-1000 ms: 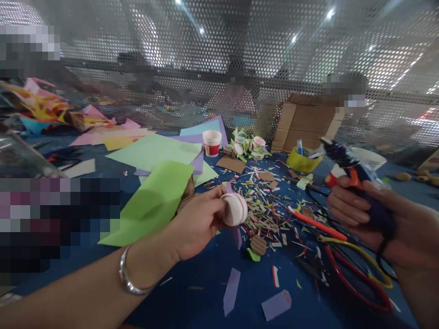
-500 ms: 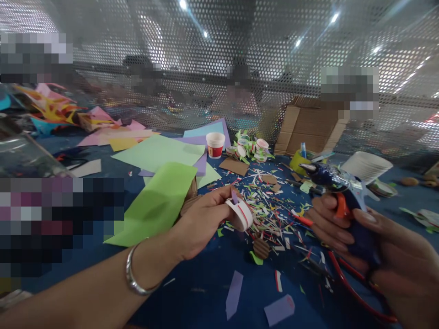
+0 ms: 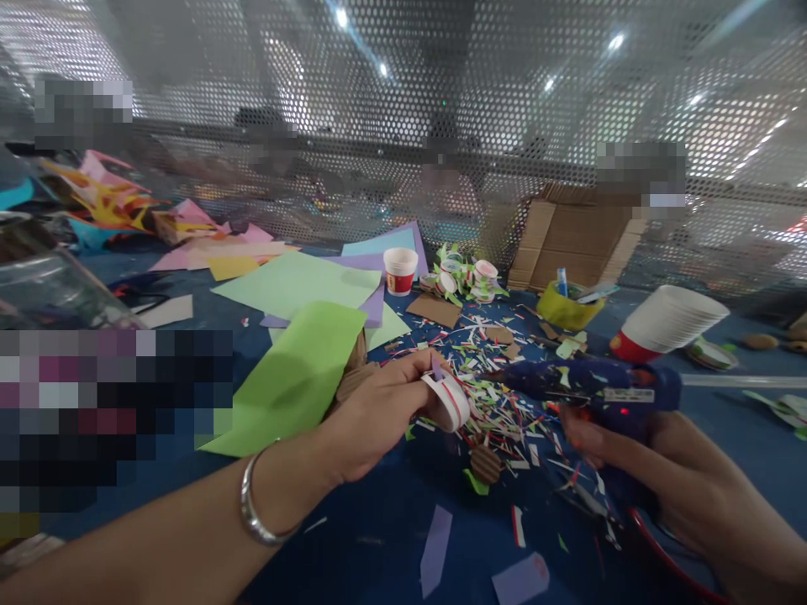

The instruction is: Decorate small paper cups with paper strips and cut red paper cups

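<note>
My left hand, with a silver bangle at the wrist, is closed on a small white paper cup ring with a red stripe. A purple paper strip sticks up at the ring's edge by my fingertips. My right hand grips a dark blue hot glue gun with a small red light lit on its side. The gun lies level, its nozzle pointing left toward the ring, a short gap apart. Beneath lie paper scraps, a corrugated cardboard disc and purple paper pieces.
Green paper sheets lie left of centre. Behind stand a paper cup, a pile of cut cup pieces, a cardboard box and a yellow holder. Stacked cups lean at right. A perforated metal screen closes the back.
My right hand has swung the glue gun left and lower, turning it from tilted up to level, its nozzle nearer the ring. My left hand keeps its hold, nearly still.
</note>
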Demonstrator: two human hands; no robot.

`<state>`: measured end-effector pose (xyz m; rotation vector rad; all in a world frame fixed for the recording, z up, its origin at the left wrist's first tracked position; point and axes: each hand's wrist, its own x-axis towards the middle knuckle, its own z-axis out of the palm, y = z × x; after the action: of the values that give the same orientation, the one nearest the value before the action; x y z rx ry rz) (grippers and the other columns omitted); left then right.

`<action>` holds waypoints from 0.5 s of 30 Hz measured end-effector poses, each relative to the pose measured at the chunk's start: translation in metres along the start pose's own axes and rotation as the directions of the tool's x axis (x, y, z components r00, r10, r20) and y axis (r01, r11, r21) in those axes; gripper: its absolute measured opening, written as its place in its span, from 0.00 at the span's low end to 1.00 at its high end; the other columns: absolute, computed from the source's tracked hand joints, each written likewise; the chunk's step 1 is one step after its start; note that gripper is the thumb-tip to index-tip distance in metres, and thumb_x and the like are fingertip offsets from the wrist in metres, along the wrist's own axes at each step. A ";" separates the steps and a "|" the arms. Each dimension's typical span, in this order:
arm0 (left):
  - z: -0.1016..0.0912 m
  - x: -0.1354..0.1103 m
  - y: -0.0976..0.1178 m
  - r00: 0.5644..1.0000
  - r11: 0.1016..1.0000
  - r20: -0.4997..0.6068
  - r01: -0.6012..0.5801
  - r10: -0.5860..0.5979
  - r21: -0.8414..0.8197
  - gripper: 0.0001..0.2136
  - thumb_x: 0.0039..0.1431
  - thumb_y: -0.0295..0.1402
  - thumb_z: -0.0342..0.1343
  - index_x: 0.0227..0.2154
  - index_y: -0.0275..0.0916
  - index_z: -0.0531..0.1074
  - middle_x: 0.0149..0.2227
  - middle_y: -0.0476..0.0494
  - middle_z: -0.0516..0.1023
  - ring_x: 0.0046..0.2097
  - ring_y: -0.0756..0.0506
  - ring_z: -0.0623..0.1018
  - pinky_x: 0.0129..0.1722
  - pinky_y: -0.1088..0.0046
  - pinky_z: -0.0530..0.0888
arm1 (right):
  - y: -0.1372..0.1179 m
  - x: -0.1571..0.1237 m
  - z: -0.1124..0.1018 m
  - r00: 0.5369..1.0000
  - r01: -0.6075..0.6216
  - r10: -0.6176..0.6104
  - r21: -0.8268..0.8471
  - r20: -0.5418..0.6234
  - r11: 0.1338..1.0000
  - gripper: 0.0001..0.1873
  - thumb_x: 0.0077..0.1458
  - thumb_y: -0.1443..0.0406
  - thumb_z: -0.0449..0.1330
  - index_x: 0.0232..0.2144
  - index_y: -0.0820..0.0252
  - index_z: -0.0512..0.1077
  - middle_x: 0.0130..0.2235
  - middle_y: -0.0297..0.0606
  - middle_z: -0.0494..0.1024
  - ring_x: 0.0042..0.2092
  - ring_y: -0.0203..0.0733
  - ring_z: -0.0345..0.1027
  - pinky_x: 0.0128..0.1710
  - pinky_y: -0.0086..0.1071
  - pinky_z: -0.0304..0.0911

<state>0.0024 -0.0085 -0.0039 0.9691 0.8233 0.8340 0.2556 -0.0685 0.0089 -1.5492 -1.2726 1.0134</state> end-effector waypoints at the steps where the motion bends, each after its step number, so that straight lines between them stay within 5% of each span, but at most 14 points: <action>1: 0.000 0.000 -0.001 1.000 1.000 0.005 -0.014 0.014 0.016 0.02 0.55 0.27 0.59 0.29 0.39 0.72 0.29 0.50 0.77 0.32 0.51 0.74 0.37 0.73 0.69 | -0.001 -0.001 0.001 1.000 0.016 -0.016 -0.026 0.007 1.000 0.15 0.37 0.52 0.76 0.19 0.52 0.78 0.23 0.37 0.77 0.27 0.47 0.68 0.24 0.36 0.71; 6: -0.001 0.001 -0.001 0.999 0.998 0.021 -0.041 0.040 0.044 0.02 0.56 0.27 0.58 0.30 0.39 0.71 0.28 0.52 0.77 0.31 0.52 0.75 0.36 0.74 0.68 | 0.004 0.002 -0.002 0.977 0.157 -0.138 -0.111 0.166 0.981 0.11 0.44 0.52 0.73 0.29 0.48 0.85 0.29 0.38 0.85 0.34 0.57 0.78 0.32 0.41 0.79; 15: -0.002 0.001 -0.004 0.997 0.993 0.048 -0.072 0.068 0.089 0.02 0.58 0.26 0.56 0.30 0.38 0.71 0.27 0.52 0.76 0.30 0.53 0.75 0.34 0.75 0.68 | 0.010 0.008 -0.003 0.926 0.357 -0.316 -0.206 0.206 0.911 0.13 0.54 0.52 0.68 0.39 0.46 0.87 0.36 0.32 0.88 0.38 0.50 0.83 0.45 0.36 0.79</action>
<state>0.0023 -0.0079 -0.0086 1.0984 0.7979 0.8375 0.2621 -0.0623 0.0001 -1.3710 -1.7682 0.7990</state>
